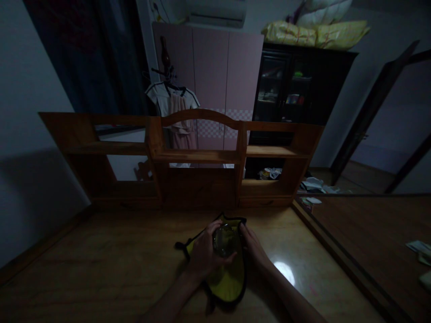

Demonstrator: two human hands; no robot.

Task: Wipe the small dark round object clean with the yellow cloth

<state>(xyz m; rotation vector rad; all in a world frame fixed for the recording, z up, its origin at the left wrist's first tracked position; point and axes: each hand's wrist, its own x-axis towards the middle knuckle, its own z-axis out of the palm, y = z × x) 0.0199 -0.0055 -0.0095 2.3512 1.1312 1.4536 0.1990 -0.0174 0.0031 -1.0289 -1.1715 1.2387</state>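
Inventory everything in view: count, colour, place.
Glass: 1, clear, in left hand
Cloth: 1, yellow-black, beneath glass
Tabletop: 1, brown, below
Shelf: 1, brown, across tabletop's back
Wardrobe: 1, pink, behind shelf
Cabinet: 1, black, beside wardrobe
Bundles: several, yellow-white, atop cabinet
Air conditioner: 1, pale, top
Shirt: 1, white, before wardrobe
Curtain: 1, blue, left
Door: 1, dark, right
Floor clutter: uncountable, pale, right
Left hand: 1, bare, holding glass
Right hand: 1, bare, at cloth

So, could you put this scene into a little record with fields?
Left fingers: around a clear, round object
Right fingers: at the dark edge of a yellow cloth item
Beneath the hands: wooden tabletop
Ahead: wooden shelf unit
Beyond: pink wardrobe, dark cabinet, hanging shirt
Light: dim, with a bright reflection on the tabletop
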